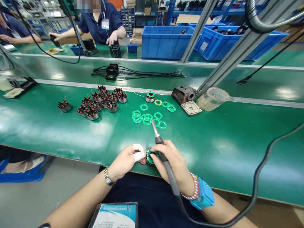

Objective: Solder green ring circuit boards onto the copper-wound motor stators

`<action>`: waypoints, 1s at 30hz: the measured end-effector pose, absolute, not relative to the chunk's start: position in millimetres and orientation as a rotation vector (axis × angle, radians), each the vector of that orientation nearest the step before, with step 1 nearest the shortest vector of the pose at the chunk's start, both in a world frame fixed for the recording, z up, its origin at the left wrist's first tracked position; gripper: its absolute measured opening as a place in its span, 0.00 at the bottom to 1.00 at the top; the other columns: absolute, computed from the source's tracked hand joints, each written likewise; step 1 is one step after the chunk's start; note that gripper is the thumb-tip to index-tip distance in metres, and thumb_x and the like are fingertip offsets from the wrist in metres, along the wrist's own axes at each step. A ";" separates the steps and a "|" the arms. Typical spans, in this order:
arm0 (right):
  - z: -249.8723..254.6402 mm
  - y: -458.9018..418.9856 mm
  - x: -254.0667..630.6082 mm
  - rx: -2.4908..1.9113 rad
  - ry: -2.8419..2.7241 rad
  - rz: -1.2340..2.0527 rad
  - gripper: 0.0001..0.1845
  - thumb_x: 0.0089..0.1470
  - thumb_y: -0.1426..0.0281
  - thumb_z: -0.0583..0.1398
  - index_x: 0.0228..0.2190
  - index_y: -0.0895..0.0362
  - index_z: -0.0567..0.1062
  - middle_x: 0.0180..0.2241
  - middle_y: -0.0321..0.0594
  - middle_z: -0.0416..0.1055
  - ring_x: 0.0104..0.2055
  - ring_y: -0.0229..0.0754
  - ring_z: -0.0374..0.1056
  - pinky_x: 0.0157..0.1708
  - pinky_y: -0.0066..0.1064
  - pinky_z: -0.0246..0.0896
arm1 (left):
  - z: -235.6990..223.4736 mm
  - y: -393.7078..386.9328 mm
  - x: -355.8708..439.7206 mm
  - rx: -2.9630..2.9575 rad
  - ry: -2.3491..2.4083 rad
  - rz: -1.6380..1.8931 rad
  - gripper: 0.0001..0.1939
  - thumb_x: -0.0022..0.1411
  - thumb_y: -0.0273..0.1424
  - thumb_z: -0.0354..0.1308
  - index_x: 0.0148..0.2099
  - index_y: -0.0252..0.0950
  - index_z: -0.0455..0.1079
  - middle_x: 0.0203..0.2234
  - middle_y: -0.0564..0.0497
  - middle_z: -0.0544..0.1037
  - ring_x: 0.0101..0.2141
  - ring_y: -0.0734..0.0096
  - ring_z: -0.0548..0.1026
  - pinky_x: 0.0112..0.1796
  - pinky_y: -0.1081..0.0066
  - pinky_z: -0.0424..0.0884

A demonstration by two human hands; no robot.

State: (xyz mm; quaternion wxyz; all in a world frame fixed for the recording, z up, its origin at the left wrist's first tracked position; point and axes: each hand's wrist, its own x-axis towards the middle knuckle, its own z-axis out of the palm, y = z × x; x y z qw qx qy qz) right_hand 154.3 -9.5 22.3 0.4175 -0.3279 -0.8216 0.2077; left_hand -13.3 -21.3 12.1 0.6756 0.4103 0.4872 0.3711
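Note:
Close to the table's near edge, my left hand [124,161], with white tape on its fingertips, is closed around a motor stator topped by a green ring circuit board [149,155]. My right hand [178,166] grips a soldering iron [168,171], its tip pointing up and away over the table. Thumb and fingertips of that same hand touch the green ring on the stator. Beyond the iron's tip lie several loose green ring boards [162,124] and a yellow ring [158,102]. Behind them stands another stator with a green ring [150,98]. Several bare copper-wound stators [92,114] cluster to the left.
At the right are a soldering iron stand [183,93], a sponge pad [191,108] and a clear jar [212,99]. The iron's cord [255,180] loops across the right side. Farther back lie black cables [147,74], blue bins [166,44] and a co-worker [99,27].

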 end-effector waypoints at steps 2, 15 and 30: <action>30.4 -10.7 164.8 -0.877 -2.008 0.562 0.08 0.52 0.78 0.56 0.35 0.56 0.69 0.28 0.41 0.68 0.31 0.40 0.64 0.28 0.31 0.64 | 11.5 -20.1 -13.3 0.910 1.104 0.819 0.08 0.49 0.32 0.58 0.24 0.34 0.65 0.17 0.55 0.70 0.23 0.75 0.70 0.31 0.73 0.66; 46.8 -18.3 196.4 -0.803 -2.011 0.832 0.11 0.50 0.79 0.55 0.34 0.58 0.74 0.21 0.39 0.68 0.23 0.37 0.62 0.22 0.30 0.62 | 11.7 -20.7 -10.1 1.003 1.215 0.828 0.06 0.49 0.31 0.56 0.24 0.34 0.64 0.17 0.55 0.71 0.23 0.74 0.70 0.30 0.72 0.65; 53.1 -18.2 197.1 -0.795 -2.036 0.809 0.11 0.52 0.78 0.55 0.36 0.57 0.74 0.22 0.39 0.69 0.24 0.38 0.65 0.23 0.29 0.63 | 12.7 -19.8 -10.0 1.021 1.228 0.811 0.07 0.49 0.31 0.56 0.24 0.34 0.64 0.16 0.55 0.71 0.22 0.74 0.70 0.29 0.73 0.65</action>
